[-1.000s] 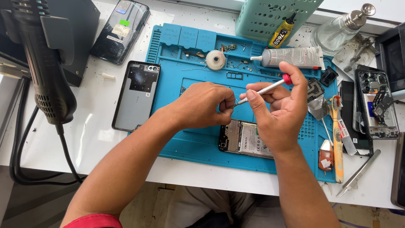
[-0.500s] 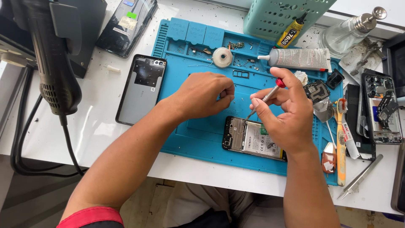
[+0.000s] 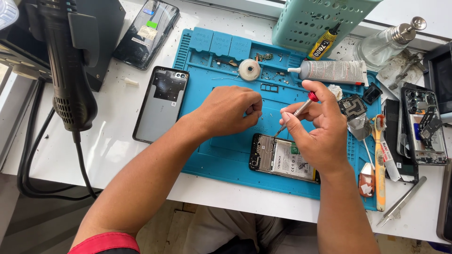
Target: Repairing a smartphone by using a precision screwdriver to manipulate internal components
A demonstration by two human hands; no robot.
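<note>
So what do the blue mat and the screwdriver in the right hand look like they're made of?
Blue mat: probably silicone or soft rubber, matte, with moulded compartments along its top edge. Screwdriver in the right hand: thin shiny shaft, likely metal, with a red cap, maybe plastic.

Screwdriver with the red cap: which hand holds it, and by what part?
The right hand holds the screwdriver by its upper shaft, index fingertip on the red cap.

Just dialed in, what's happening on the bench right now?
A person is working over a blue repair mat. The right hand holds a small red-capped screwdriver, tip angled down toward an opened phone lying on the mat with its insides exposed. The left hand is closed in a loose fist just left of the screwdriver tip; what it pinches, if anything, is hidden. The phone's grey back cover lies off the mat's left edge.
</note>
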